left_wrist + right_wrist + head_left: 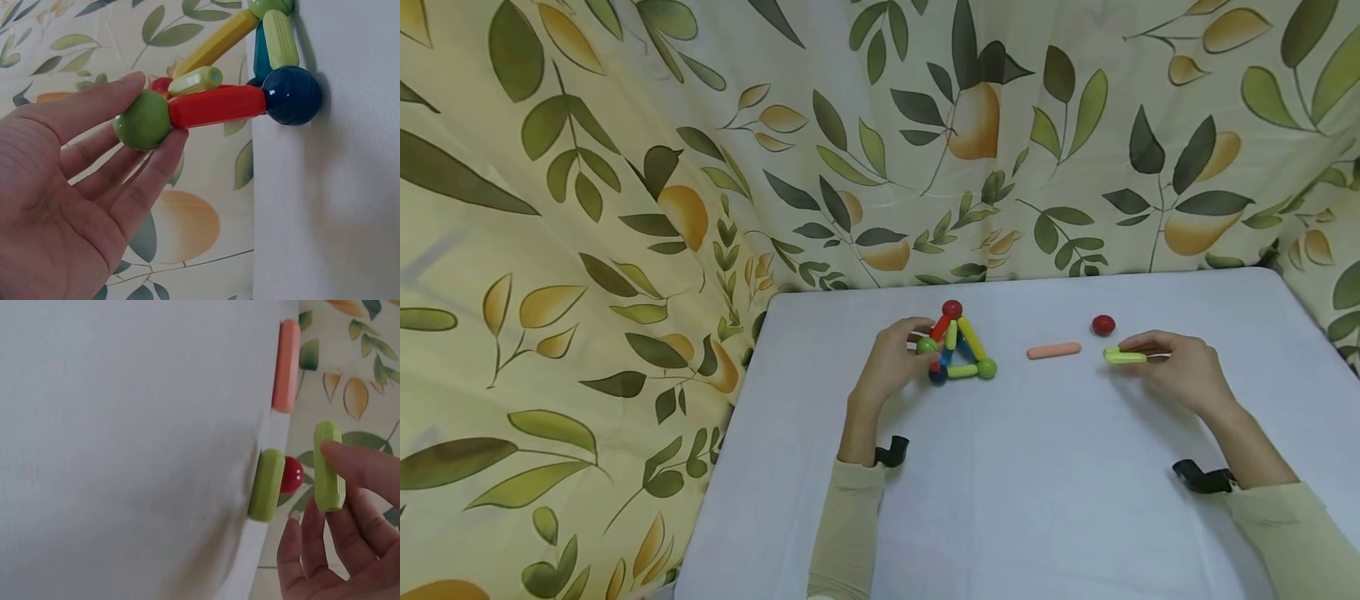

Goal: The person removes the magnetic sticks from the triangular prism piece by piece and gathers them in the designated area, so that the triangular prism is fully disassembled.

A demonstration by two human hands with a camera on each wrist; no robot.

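My left hand point(889, 360) pinches a green ball point(144, 120) between thumb and fingers. That ball is one corner of a magnetic stick-and-ball frame standing on the table; a red stick point(217, 106) joins it to a dark blue ball point(292, 95). A red ball point(952, 309) tops the frame, with a yellow stick point(972, 338) running down to another green ball point(987, 367). Over on the right, my right hand point(1183, 371) pinches a light green stick point(328, 465). A second light green stick point(266, 485) lies on the table beside it.
A loose dark red ball point(1102, 325) sits just beyond the right hand. Between the frame and that hand lies a salmon-coloured stick point(1054, 351). The white table point(1030, 500) ends at the back against a leaf-patterned curtain point(865, 150).
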